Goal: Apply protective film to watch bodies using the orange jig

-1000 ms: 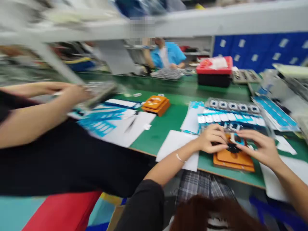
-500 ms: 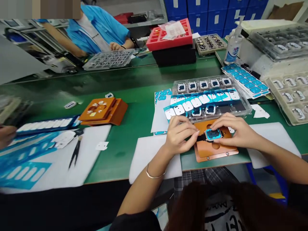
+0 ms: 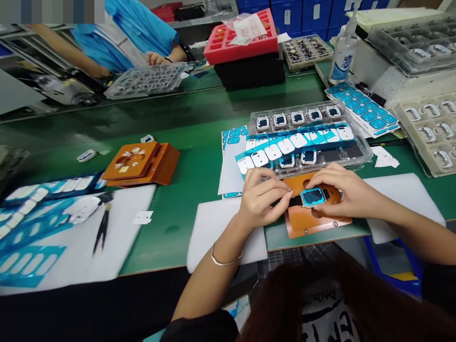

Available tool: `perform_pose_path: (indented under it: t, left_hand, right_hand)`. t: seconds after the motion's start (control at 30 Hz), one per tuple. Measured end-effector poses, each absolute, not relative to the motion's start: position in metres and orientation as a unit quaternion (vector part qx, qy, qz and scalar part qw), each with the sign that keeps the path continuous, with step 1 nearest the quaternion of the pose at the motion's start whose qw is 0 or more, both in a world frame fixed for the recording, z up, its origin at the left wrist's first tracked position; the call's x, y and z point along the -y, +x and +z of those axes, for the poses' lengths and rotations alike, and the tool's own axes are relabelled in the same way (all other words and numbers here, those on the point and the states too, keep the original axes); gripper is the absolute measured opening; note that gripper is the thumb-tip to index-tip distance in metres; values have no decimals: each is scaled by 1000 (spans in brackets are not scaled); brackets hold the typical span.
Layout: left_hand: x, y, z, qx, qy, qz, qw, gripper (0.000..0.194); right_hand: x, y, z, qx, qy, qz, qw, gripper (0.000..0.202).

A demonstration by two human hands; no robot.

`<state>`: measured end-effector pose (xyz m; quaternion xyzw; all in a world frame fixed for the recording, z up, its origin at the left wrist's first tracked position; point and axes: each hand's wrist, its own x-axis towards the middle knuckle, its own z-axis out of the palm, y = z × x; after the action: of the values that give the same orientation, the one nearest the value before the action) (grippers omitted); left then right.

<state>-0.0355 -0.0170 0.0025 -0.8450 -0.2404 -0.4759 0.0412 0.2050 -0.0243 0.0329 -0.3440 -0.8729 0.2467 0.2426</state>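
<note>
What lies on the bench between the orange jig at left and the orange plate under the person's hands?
In the head view, bare green mat and a white foam pad lie between the orange jig and the orange plate.

Near edge: the left hand and right hand crowd an orange plate, closing the path over it.
Behind the hands: a clear tray of small parts lies just beside the plate, blocking any straight reach forward.
Left of the hands: bare green table runs open to a second orange block.
Far left: scissors and blue sheets cover the white mat.
Right side: a white mat lies flat and passable; beige trays and a bottle wall the corner.
Across the table: a red bin on a black box, and a co-worker's hand at a grey tray.
</note>
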Motion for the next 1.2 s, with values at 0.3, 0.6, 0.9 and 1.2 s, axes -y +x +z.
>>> perform_pose_path:
  t: [0.3, 0.6, 0.9, 1.2]
  left_hand:
    - [16, -36, 2, 236, -846, -477, 39, 10]
    - [13, -36, 1, 233, -846, -477, 48, 10]
    - [7, -59, 8, 306, -668, -659, 159, 29]
    - [2, -63, 6, 330, -659, -657, 159, 30]
  right_hand:
    - [23, 203, 33, 875, -331, 240, 257, 24]
    - [22, 204, 32, 880, -327, 221, 265, 27]
    - [16, 187, 48, 945, -246, 142, 161, 81]
    - [2, 131, 21, 974, -189, 89, 92, 81]
